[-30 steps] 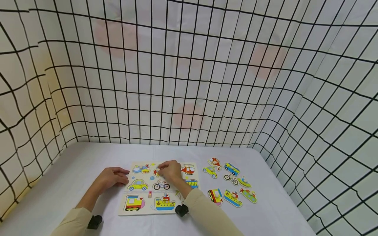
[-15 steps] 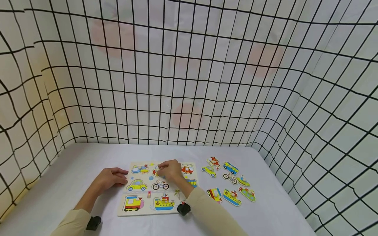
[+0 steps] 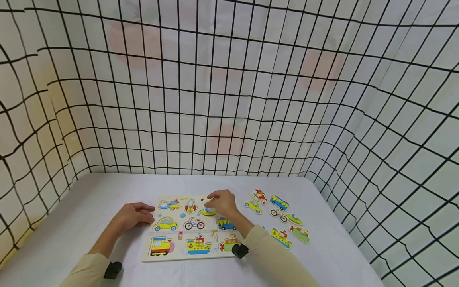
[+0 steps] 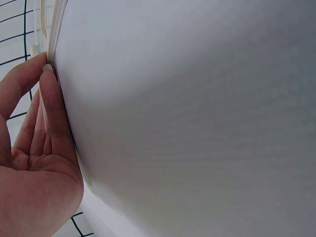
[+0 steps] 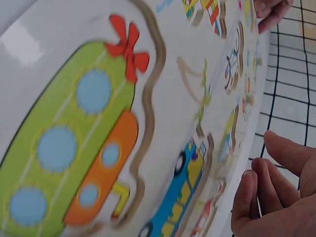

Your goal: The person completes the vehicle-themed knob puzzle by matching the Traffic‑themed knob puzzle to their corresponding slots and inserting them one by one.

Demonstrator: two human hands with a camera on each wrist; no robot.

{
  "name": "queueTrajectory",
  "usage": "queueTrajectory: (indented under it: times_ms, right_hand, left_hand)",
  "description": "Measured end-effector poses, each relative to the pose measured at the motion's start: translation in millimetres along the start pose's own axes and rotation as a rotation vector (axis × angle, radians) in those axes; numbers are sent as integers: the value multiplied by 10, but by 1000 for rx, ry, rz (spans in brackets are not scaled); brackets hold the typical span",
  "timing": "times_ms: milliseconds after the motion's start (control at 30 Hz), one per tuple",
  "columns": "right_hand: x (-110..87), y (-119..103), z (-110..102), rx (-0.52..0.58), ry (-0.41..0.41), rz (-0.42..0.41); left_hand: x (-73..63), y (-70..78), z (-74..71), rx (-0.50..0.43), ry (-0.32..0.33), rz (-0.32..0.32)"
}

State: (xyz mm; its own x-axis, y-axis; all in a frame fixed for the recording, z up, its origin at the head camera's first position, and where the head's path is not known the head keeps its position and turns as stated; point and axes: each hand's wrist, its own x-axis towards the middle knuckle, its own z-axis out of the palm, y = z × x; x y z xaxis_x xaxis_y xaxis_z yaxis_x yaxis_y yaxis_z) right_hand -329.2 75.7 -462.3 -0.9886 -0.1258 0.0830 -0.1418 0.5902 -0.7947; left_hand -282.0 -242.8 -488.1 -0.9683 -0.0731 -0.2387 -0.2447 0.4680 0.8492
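A wooden vehicle puzzle board (image 3: 179,235) lies flat on the white table. My left hand (image 3: 133,218) rests beside its left edge with fingertips at the rim; in the left wrist view the left thumb and straight fingers come close together there. Lifted over the board's upper right, my right hand (image 3: 223,204) holds nothing; the right wrist view shows its fingers loosely bent and apart from the thumb. A rocket piece (image 3: 191,206) sits in its place in the top row, next to an airplane piece (image 3: 169,204). My right hand hides the printed helicopter.
Several knobbed pieces lie loose right of the board, among them a helicopter (image 3: 258,196), car (image 3: 253,206), bus (image 3: 279,202), bicycle (image 3: 279,215), flying saucer (image 3: 295,218), submarine (image 3: 299,234) and ship (image 3: 281,238). Black netting (image 3: 201,135) surrounds the table.
My right hand has let go of the rocket piece and moved right over the board. The right sleeve now covers most of the loose train piece. My left hand stays at the edge.
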Motion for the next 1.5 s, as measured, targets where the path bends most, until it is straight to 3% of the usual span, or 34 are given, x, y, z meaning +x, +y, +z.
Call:
queueTrajectory:
  times_ms: [500, 900, 1033, 1500]
  right_hand:
    - [23, 237, -607, -53, 87, 20]
    - [22, 457, -920, -120, 166, 123]
    - [-10, 575, -1061, -115, 179, 170]
    - [-198, 1040, -1668, -143, 186, 209]
  left_hand:
    - [23, 6, -11, -4, 3, -15]
    - [7, 12, -26, 4, 3, -8]
    - [21, 5, -17, -3, 2, -6]
    - [24, 2, -29, 1, -9, -6]
